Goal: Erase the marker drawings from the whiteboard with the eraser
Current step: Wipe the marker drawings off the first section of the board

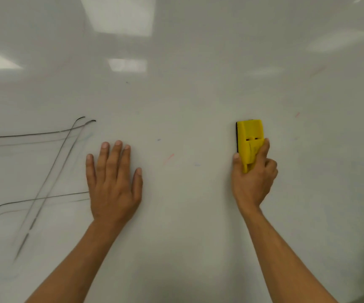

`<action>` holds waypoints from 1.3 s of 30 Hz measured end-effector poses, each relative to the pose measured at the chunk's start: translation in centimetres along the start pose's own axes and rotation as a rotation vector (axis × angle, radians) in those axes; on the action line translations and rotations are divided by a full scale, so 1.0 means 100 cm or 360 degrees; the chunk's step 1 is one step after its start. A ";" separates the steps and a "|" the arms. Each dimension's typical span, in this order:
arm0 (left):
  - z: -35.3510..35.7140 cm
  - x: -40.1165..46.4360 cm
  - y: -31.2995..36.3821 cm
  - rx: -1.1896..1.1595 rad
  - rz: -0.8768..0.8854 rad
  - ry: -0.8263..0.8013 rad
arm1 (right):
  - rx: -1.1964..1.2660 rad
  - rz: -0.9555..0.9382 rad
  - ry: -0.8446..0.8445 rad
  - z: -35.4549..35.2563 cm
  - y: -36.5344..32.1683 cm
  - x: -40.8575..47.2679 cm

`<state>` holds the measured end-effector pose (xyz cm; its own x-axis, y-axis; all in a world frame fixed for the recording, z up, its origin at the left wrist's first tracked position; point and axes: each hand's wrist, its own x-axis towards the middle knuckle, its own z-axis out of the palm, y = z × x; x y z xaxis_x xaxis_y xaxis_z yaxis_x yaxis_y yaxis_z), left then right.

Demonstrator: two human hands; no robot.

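Yellow eraser [248, 136], black felt edge, gripped by right hand [253, 178].

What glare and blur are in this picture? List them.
Head view: ceiling lights reflect as pale patches across the upper whiteboard; the black marker lines smear at their lower left ends and seem doubled by a fainter copy; the yellow eraser and both hands are fairly sharp; straight lines bow slightly, wide-angle distortion.
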<state>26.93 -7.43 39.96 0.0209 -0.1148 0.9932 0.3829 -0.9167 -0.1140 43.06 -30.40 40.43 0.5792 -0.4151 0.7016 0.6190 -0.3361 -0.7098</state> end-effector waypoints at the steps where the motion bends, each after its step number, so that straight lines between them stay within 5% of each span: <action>1: 0.001 -0.001 0.000 0.0019 0.0017 -0.0010 | 0.0019 -0.0065 0.0003 0.004 -0.011 -0.005; 9: 0.005 -0.005 -0.004 0.0088 0.0094 0.0028 | -0.0165 -0.1088 -0.0262 0.012 -0.011 -0.087; 17: 0.004 -0.005 -0.002 0.0066 0.0080 -0.0020 | 0.0007 -0.0424 -0.0076 0.010 -0.043 -0.027; 22: 0.004 -0.006 -0.002 0.0006 0.0073 0.0016 | -0.0054 -0.0879 -0.0223 0.021 -0.073 -0.065; 27: 0.003 -0.006 -0.007 -0.0047 0.0096 0.0008 | -0.0218 -0.1318 -0.0404 0.007 -0.028 -0.087; 34: 0.004 -0.006 -0.004 -0.0039 0.0096 -0.0005 | -0.0122 -0.0666 -0.0171 0.009 -0.056 -0.019; 39: 0.001 -0.007 -0.005 -0.0098 0.0107 -0.0024 | -0.0136 -0.0916 -0.0248 0.020 -0.067 -0.058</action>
<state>26.84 -6.81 39.33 0.0589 -0.1715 0.9834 0.3225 -0.9290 -0.1813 36.62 -24.03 41.28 0.2386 -0.0196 0.9709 0.8151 -0.5395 -0.2112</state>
